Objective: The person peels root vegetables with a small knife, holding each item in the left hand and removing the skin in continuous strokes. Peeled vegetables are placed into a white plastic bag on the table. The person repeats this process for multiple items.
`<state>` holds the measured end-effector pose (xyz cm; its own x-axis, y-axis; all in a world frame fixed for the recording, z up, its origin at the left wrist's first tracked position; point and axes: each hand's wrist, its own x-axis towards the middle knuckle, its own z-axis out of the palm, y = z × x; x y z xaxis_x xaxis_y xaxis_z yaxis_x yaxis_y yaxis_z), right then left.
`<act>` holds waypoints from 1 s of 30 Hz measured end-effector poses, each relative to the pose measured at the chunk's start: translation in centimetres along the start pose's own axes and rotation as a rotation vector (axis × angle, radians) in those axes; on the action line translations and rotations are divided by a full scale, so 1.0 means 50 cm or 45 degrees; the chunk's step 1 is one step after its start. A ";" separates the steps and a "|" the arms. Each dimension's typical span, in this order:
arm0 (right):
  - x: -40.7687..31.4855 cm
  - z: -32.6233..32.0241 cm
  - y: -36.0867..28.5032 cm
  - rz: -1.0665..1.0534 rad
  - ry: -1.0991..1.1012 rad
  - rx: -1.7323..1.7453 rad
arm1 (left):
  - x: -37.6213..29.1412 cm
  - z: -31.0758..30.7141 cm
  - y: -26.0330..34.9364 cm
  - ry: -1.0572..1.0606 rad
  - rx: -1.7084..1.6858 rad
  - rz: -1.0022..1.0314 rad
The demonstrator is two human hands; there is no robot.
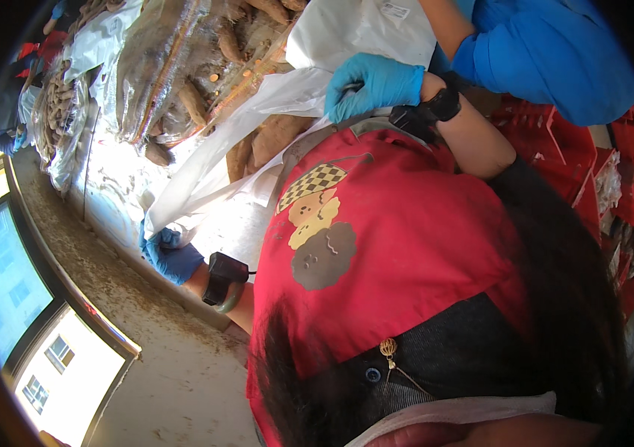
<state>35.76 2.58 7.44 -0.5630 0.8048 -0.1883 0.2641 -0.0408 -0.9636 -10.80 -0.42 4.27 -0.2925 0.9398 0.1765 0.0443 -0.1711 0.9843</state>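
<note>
A long white plastic bag or sheet stretches slantwise between my two hands. My left hand, in a blue glove, grips its lower end beside the wall. The other end reaches my right hand, in a lighter blue glove, whose thumb and fingers are curled together. Something small and dark shows in that curl; I cannot tell what it is. Large brown tubers lie just behind the stretched plastic, partly covered by it. The glare on the table surface near my left hand hides detail.
Clear plastic wrapping and more tubers lie farther back. A white bag with a label is beside a co-worker's blue sleeve. Red plastic crates are at right. A stained wall ledge and window border the left.
</note>
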 end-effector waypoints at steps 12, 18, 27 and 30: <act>0.038 -0.066 0.100 0.097 0.588 0.044 | 0.141 0.082 0.046 -1.043 0.391 -0.603; 0.091 -0.032 0.098 -0.022 0.690 0.342 | 0.309 0.256 0.059 -1.147 0.094 -0.441; 0.085 -0.037 0.100 0.297 0.635 0.510 | 0.469 0.467 -0.264 -1.205 0.614 -0.749; 0.104 -0.049 0.112 0.310 0.622 0.545 | 0.511 0.475 -0.287 -0.978 0.368 -0.333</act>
<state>36.21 7.98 1.54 -0.0833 0.9134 -0.3985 -0.0505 -0.4033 -0.9137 3.77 33.09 -5.13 0.3955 0.8959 -0.2024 0.3376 0.0631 0.9392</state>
